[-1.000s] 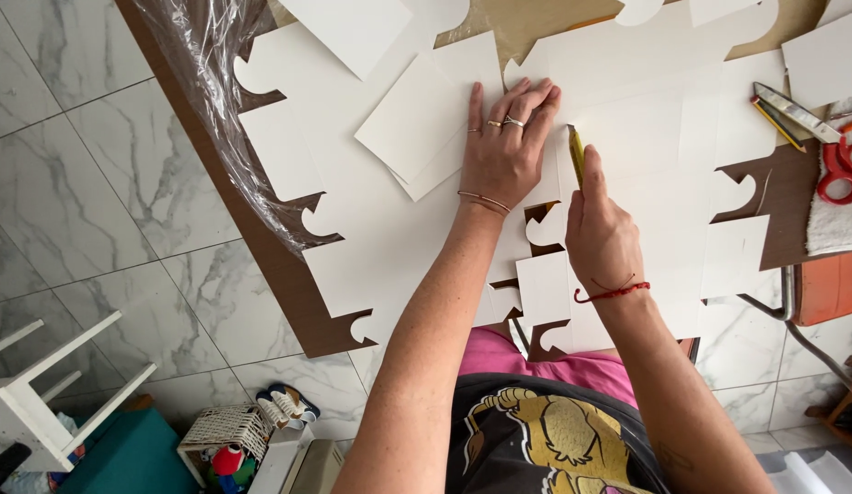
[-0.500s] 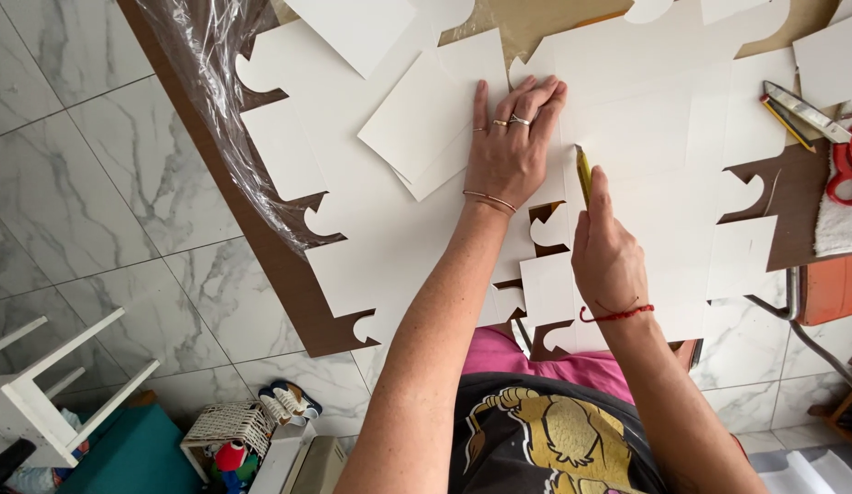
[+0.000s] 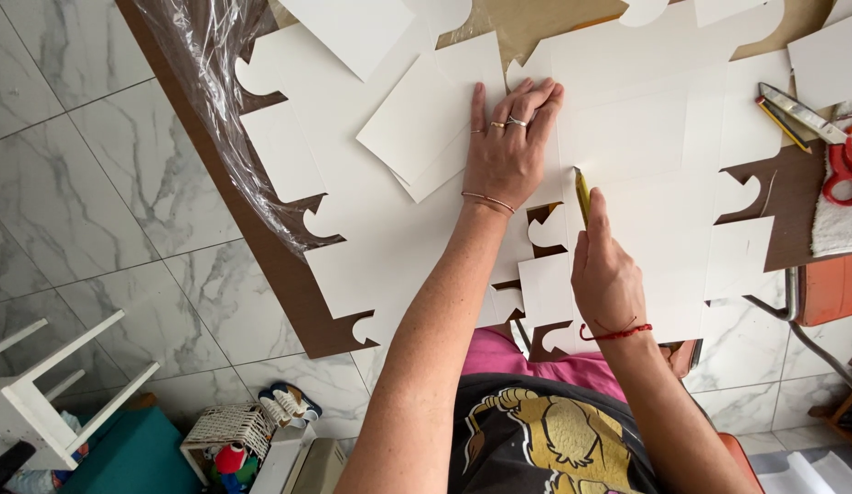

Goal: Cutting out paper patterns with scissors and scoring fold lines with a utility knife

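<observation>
Pressing flat, fingers spread, the left hand (image 3: 508, 151) pins the white die-cut card sheet (image 3: 646, 137) on the tabletop (image 3: 289, 274). Just beside it, the right hand (image 3: 607, 274) grips a yellow tool (image 3: 582, 192), scoring a fold line apparently only partly done.

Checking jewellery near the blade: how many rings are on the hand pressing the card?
3, all on the left hand: one ring, a second ring beside it, a third ring next along. Others may be hidden.
</observation>
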